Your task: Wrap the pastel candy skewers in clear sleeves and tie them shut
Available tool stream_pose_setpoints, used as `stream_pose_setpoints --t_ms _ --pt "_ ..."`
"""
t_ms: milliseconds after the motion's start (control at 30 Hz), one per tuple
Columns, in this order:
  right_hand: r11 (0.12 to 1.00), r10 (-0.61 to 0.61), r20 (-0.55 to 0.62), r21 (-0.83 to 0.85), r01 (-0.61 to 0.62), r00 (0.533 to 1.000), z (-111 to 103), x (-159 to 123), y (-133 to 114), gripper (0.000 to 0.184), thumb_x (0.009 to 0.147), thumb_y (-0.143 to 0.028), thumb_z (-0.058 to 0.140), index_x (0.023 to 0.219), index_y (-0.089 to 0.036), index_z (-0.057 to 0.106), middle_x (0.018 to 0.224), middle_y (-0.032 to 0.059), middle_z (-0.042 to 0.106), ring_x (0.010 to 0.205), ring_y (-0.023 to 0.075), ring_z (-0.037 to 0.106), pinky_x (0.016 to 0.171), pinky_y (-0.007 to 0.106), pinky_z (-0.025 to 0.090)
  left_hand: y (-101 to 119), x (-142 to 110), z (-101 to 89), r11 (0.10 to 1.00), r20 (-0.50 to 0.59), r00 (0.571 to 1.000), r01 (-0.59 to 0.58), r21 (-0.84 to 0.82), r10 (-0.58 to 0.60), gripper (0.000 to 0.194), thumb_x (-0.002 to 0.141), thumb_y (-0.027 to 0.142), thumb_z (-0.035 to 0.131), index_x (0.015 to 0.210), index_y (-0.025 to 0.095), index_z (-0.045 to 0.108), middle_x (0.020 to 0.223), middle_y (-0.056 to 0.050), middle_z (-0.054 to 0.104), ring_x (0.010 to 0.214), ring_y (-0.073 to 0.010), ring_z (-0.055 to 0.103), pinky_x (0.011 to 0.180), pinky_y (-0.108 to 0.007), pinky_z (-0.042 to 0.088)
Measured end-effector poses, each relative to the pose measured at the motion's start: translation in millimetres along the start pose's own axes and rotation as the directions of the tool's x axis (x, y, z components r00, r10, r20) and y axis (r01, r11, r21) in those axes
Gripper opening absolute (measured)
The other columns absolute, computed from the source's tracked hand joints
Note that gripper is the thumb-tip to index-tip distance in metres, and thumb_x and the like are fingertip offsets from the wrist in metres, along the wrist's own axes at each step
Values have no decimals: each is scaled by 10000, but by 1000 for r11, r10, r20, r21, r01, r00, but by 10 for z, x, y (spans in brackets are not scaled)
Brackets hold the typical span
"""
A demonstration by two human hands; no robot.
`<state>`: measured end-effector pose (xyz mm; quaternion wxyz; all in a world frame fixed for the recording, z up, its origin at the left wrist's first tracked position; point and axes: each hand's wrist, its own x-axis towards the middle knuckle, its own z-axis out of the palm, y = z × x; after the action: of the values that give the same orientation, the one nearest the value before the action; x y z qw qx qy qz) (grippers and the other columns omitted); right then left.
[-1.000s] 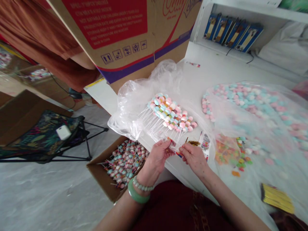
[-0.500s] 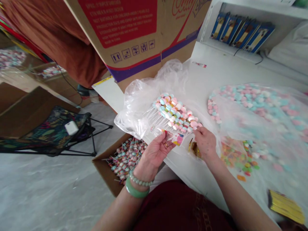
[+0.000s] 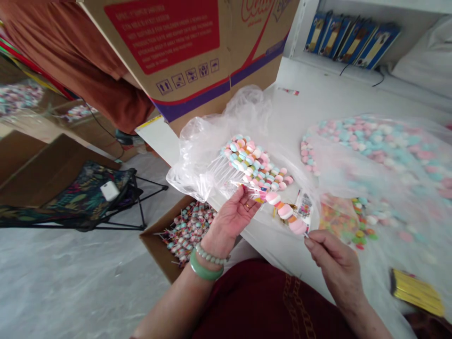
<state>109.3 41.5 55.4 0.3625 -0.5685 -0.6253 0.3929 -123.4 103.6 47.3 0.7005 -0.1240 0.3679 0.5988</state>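
Observation:
My left hand (image 3: 233, 213), palm up with a ring and green bracelets, pinches a small clear printed plastic bag (image 3: 259, 195). In my right hand (image 3: 335, 259), thumb and fingertips close on the end of a marshmallow skewer (image 3: 286, 213) with pink-and-white marshmallows and orange pieces between. The skewer's far end is at the bag's printed edge; I cannot tell whether it is inside. Just beyond lies a pile of marshmallow skewers (image 3: 256, 162), white sticks pointing left, on a clear plastic sheet (image 3: 197, 141). Gold ties (image 3: 278, 210) lie partly hidden behind the held skewer.
A large carton (image 3: 190, 52) stands at the back of the white table. Loose marshmallows (image 3: 374, 134) and gummy candies (image 3: 360, 230) lie under plastic at right, near a gold packet (image 3: 416, 292). Below left are an open box of wrapped skewers (image 3: 190, 230) and a folding chair (image 3: 84, 193).
My right hand has left the pile and moved right and toward me, now with a marshmallow skewer. My left hand stays in nearly the same place with the bag.

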Motion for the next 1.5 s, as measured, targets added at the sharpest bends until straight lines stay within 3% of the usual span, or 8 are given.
stream_pose_setpoints --t_ms 300,433,533,633,767,967,1200,1500 --pt "986 -149 -30 -86 146 988 -15 18 -51 129 880 -258 576 766 -217 621 615 -52 536 527 90 486 514 196 386 -41 47 14 999 -12 999 -43 -25 43 220 936 211 485 779 145 625 651 -9 670 621 -142 671 687 -324 594" --pt "939 -287 -16 -203 278 958 -14 53 -34 119 886 -203 569 772 -206 604 641 -43 584 550 88 530 533 186 407 -55 43 37 1000 -1 1000 -4 -7 4 211 933 235 499 789 145 625 673 -12 680 668 -153 689 707 -330 594" --pt "823 -474 -32 -372 430 880 -7 73 14 61 875 -153 585 827 -180 613 694 -2 650 604 108 591 604 204 442 -56 34 40 998 -1 998 61 34 -61 226 933 251 502 778 130 613 684 -34 687 708 -170 702 703 -321 593" --pt "600 -671 27 -567 564 741 8 60 66 64 838 -107 625 891 -143 623 701 47 669 637 153 606 638 264 445 -65 32 41 996 -2 997 81 44 -81 208 931 235 502 794 126 615 709 -47 695 717 -180 704 709 -337 596" --pt "426 -742 132 -664 615 657 34 7 95 167 798 -72 662 953 -119 621 658 51 652 593 168 568 581 299 398 -93 28 78 1000 -36 999 -6 9 7 152 918 179 517 816 133 620 670 -19 677 619 -136 674 702 -314 593" --pt "481 -741 50 -657 581 670 25 -22 43 132 813 -86 660 928 -129 611 670 61 668 607 164 595 606 286 438 -81 28 130 994 -98 989 -104 25 106 182 905 181 534 742 137 605 592 -8 639 539 -144 641 623 -308 582" --pt "586 -688 -58 -633 506 724 -11 19 -38 29 871 -156 595 871 -180 611 669 29 674 599 151 632 604 249 471 -97 15 114 999 -65 997 -51 13 52 189 917 217 520 766 144 606 623 -13 654 606 -163 670 676 -337 587" --pt "595 -646 -10 -633 495 763 -20 -8 48 84 862 -139 587 882 -212 623 661 21 677 598 154 628 599 274 461 -172 -9 102 998 -13 1000 27 58 -26 144 909 211 533 806 144 609 691 -18 668 664 -168 688 796 -396 582"
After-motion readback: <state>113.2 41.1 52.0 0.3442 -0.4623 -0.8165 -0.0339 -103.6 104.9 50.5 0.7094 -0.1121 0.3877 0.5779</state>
